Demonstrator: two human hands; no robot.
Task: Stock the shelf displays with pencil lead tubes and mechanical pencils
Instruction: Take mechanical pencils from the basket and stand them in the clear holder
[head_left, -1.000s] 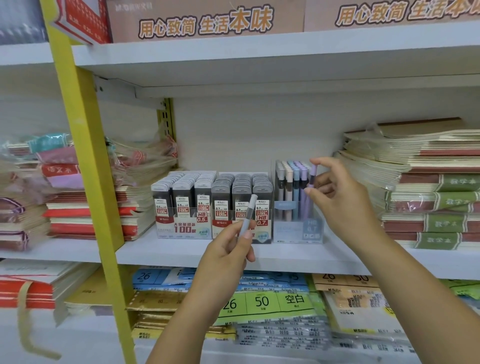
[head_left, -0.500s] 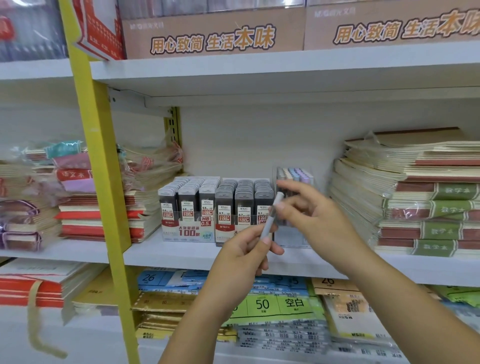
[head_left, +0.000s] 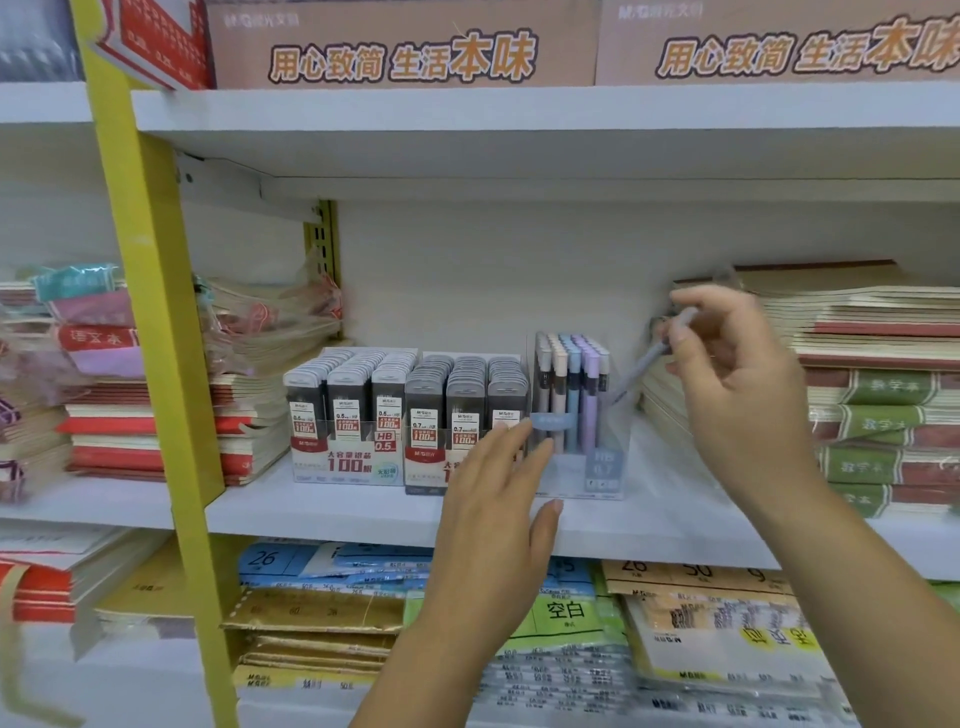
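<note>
Passed over, the mechanical pencil (head_left: 642, 362) slants tip-down from the right hand's (head_left: 743, 374) pinch; left hand (head_left: 493, 509) now spread, empty.

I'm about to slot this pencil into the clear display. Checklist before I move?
1. Grip: the right hand pinches the mechanical pencil: ok.
2. Tip down: tilted, pointing down-left: ok.
3. Pencil above the pencil display opening: not ok, it is to the right of it.
4. Display steadied: the left hand is open at its front, contact blurred: cannot tell.
5. Free slot inside: cannot tell.
</note>
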